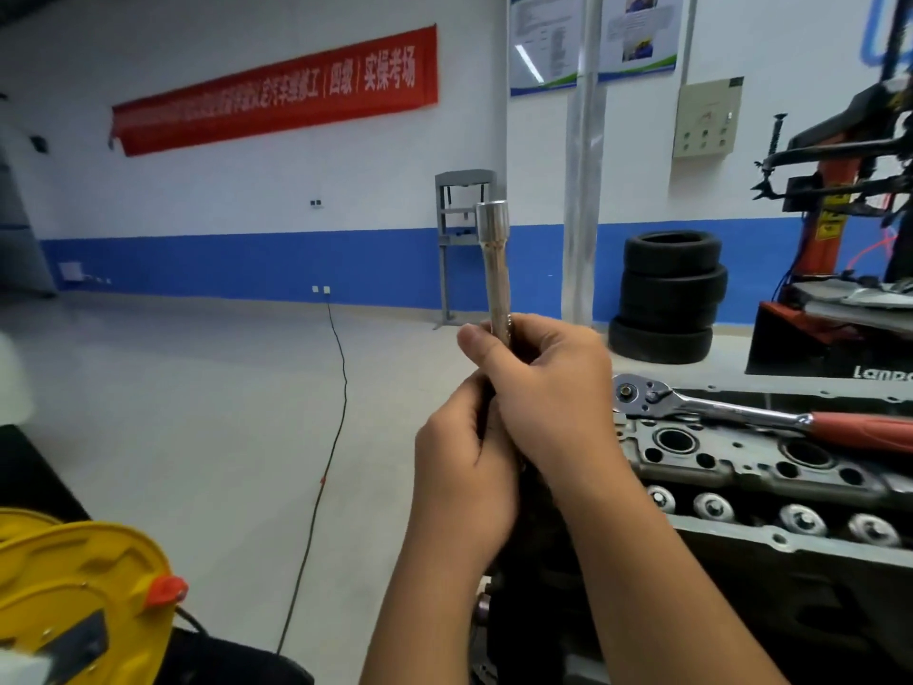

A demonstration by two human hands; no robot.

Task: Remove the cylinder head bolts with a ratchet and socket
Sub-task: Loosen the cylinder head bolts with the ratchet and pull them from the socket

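1. While both hands close together around a long chrome extension bar (495,269), the bar stands upright, its socket end at the top.
2. Right hand (541,388) grips the bar above; left hand (462,467) wraps it below, touching the right.
3. Ratchet (761,412) with red handle lies on the cylinder head (741,467), just right of the hands.
4. 3 stacked tyres (669,299) stand by the wall.

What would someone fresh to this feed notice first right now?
Dead centre, the left hand and right hand together grip a long chrome socket extension held upright, socket end on top. To the right, the ratchet with its red handle lies unheld on the cylinder head. On the far wall, upper left, hangs a red banner.
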